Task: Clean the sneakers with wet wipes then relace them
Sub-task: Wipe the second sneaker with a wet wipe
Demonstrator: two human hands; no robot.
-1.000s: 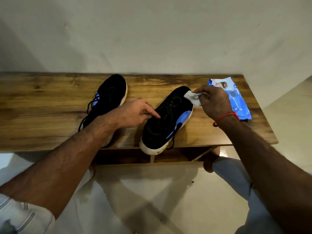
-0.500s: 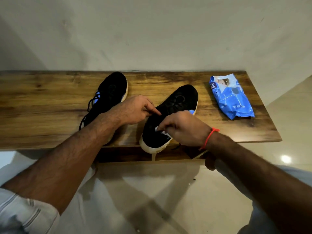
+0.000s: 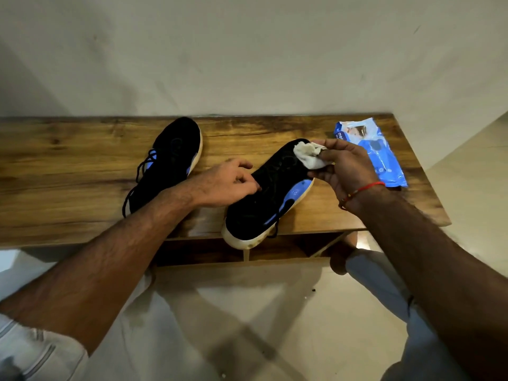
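1. The black knit sneaker with the blue side panel and cream rubber sole (image 3: pixel 264 199) is laid on the wooden bench (image 3: pixel 68 171), its long axis running from 7 to 1 o'clock.
2. A crumpled white wet wipe (image 3: pixel 308 156) is pinched by the right hand (image 3: pixel 343 169) at the toe, the nearer hand to it.
3. The shoe's midfoot is steadied by the left hand (image 3: pixel 228 182), fingers curled, perhaps on a lace.
4. The second sneaker (image 3: pixel 170 163) lies at 10 o'clock, and the glossy blue wipes packet (image 3: pixel 382 158) at 2 o'clock.

There is a single view, from a wide-angle camera worn on the person's head. It looks forward and steeply down over both forearms onto a wooden bench (image 3: pixel 68 171) set against a pale wall (image 3: pixel 247 56) (straight edges bow toward the frame's borders). The bench sits close, within arm's reach, and floor fills the bottom.
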